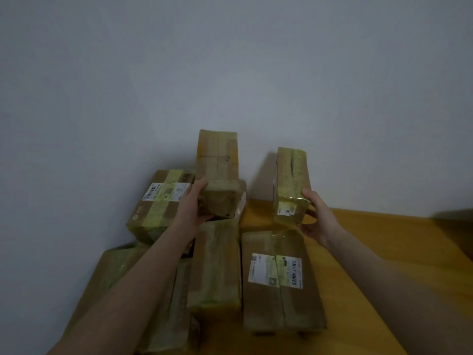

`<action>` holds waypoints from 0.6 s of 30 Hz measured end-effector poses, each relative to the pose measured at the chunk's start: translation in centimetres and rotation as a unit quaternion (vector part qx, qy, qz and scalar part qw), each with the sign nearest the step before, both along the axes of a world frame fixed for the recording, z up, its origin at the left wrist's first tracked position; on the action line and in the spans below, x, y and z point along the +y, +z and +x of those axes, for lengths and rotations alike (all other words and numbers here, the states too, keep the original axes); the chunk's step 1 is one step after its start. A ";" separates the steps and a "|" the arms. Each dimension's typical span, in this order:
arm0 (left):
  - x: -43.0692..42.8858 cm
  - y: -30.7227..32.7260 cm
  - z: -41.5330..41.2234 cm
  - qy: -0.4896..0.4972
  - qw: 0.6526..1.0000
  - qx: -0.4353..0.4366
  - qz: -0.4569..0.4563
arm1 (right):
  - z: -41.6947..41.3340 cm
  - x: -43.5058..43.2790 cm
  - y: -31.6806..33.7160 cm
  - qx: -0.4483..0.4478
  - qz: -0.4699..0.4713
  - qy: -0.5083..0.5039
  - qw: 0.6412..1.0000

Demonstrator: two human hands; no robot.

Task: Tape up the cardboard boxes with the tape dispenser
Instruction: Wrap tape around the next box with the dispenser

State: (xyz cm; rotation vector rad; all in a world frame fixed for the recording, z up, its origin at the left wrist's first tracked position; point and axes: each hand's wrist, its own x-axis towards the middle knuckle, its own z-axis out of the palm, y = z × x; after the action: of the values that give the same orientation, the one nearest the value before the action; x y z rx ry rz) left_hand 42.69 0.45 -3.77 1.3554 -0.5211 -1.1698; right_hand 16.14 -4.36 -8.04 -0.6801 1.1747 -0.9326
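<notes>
A pale grey wall (230, 73) fills the view beyond both sets of fingers, and a wooden table (371, 252) runs beneath them and off to the right of the right hand. Taped cardboard boxes cover its left part. The long labelled box (281, 303) lies flat just below the right fingers. The plain taped box (217, 265) lies flat just below the left fingers, beside it. The rear labelled box (158, 201) sits tilted on other boxes, just left of the left thumb.

The left-held box (217, 162) is gripped at its near end by the left hand (192, 203), thumb on the upper edge and fingers curled underneath. The right-held box (291, 180) is gripped the same way by the right hand (320, 216), thumb on its right edge and fingers wrapped under the near end. Both boxes slant up away from the fingers; whether either rests on anything cannot be told.
</notes>
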 end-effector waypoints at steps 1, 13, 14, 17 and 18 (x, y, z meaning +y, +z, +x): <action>-0.4 -0.2 0.8 -0.006 1.000 -0.004 -0.002 | 0.7 -0.4 0.0 0.008 -0.002 -0.005 1.000; -2.6 -2.0 -0.2 -0.055 0.998 -0.003 0.026 | -0.7 -2.5 -2.3 0.072 0.003 -0.069 0.995; -2.6 -2.1 -0.8 -0.058 0.998 -0.007 0.025 | -1.3 -2.5 -2.7 0.080 0.005 -0.072 0.994; -2.6 -2.5 -2.2 -0.059 0.998 -0.010 0.031 | -2.9 -2.5 -3.8 0.097 0.014 -0.073 0.992; -2.6 -2.7 -2.7 -0.059 0.998 -0.008 0.037 | -3.2 -2.5 -4.1 0.095 0.017 -0.071 0.993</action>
State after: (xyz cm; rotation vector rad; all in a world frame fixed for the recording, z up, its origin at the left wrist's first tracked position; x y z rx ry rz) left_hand 40.04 -2.20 -6.43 1.4140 -0.5815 -1.2864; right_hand 12.97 -6.89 -12.18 -0.6745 1.4198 -0.9807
